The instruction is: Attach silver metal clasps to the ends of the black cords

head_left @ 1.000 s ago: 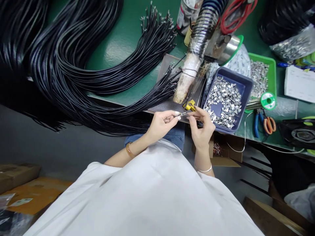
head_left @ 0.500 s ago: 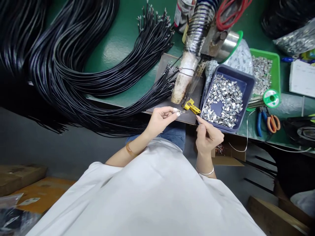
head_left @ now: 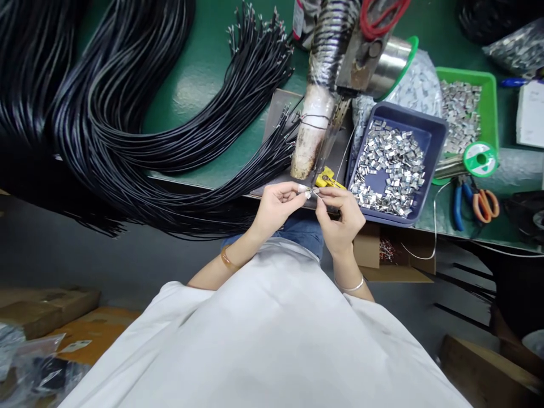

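The right hand point(head_left: 342, 222) has rejoined the left hand point(head_left: 274, 208), which pinches a small metal piece point(head_left: 312, 192). Two-handed work seems underway; right grip unclear.

Operator wears loose plain-white cloth top point(head_left: 272, 323), blue denim-like legwear point(head_left: 304, 235); L wrist point(head_left: 243, 248): amber-brown ring-shaped bangle point(head_left: 228, 259); R wrist point(head_left: 347, 269): thin silver-col. bangle point(head_left: 349, 288).

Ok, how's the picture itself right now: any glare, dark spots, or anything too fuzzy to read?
Head view: pale glare on the green table, beside the black cables; head view: deep shadow under the table edge at picture left, where cables blend together; head view: the small piece between left hand and right hand is too tiny to make out.
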The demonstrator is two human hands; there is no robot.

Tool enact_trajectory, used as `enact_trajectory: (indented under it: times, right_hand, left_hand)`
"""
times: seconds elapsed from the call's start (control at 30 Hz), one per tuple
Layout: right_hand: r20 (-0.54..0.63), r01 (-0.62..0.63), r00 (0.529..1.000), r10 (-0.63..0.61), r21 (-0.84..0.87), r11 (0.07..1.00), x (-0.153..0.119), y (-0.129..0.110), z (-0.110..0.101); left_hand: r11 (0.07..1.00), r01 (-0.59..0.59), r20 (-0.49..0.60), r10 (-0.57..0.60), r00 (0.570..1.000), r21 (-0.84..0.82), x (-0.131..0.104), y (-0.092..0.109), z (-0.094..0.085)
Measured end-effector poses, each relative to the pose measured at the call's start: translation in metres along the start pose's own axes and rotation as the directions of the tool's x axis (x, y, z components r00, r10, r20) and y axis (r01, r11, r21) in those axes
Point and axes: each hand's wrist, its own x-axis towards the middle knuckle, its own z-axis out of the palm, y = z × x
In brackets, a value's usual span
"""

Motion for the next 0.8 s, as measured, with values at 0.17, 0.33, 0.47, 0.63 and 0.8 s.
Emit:
enact_trajectory:
  times: [0.17, 0.33, 0.47, 0.63, 0.8]
  right_hand:
    - [-0.022, 0.013, 1.000, -0.013, 0.011, 1.000, 0.003, -0.002, 0.002]
    - [-0.020, 0.025, 0.999, -0.025, 0.022, 0.999, 0.005, -0.006, 0.001]
    - [-0.010, 0.033, 0.999, -0.033, 0.062, 0.997, 0.004, -0.006, 0.000]
    - [0.024, 0.011, 1.000, -0.013, 0.062, 0.998, 0.001, -0.005, -0.002]
    - [0.069, -0.170, 0.984, 0.164, 0.094, 0.981, -0.007, -0.003, -0.009]
  left_hand:
    - [0.998, -0.051, -0.013, 0.052, 0.999, 0.026, 0.000, 0.002, 0.001]
    - [0.997, -0.077, -0.009, 0.077, 0.997, 0.028, -0.001, 0.003, 0.000]
    - [0.999, -0.033, -0.005, 0.034, 0.999, 0.025, -0.001, 0.002, -0.001]
    - [0.999, 0.030, -0.005, -0.029, 1.000, 0.039, -0.002, 0.002, -0.001]
    - [0.993, 0.036, 0.080, -0.045, 0.996, 0.108, -0.008, 0.002, -0.003]
